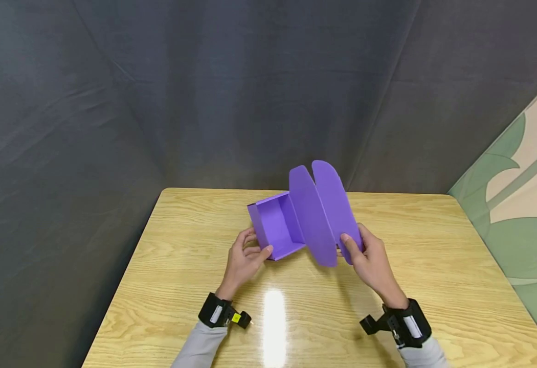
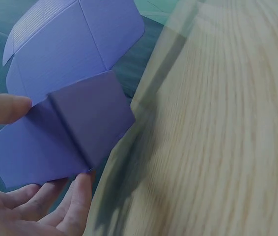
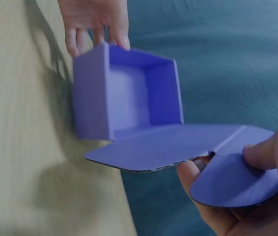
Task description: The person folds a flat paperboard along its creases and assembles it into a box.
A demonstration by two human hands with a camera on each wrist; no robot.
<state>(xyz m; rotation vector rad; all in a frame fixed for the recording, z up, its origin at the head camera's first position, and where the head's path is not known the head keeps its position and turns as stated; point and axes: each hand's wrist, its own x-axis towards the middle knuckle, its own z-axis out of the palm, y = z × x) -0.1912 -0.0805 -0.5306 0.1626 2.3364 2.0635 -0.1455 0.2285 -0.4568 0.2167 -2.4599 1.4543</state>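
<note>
A small purple cardboard box [image 1: 275, 225] is held tilted above the table, its inside bare and its lid [image 1: 312, 220] swung out to the right. My left hand [image 1: 246, 260] grips the box's left end, thumb at the near edge and fingers beneath, as the left wrist view shows with the box wall [image 2: 95, 118]. With my right hand [image 1: 372, 263] I pinch the lid's front flap [image 1: 337, 204], thumb on top and fingers behind. In the right wrist view, the thumb presses on the rounded flap [image 3: 232, 182] and the open box [image 3: 129, 96] faces the camera.
The wooden table [image 1: 181, 306] lies under both hands, with a bright light reflection near its front. A dark grey cloth [image 1: 250, 92] hangs behind the table's far edge. At the right is a leaf-patterned cloth [image 1: 526, 245].
</note>
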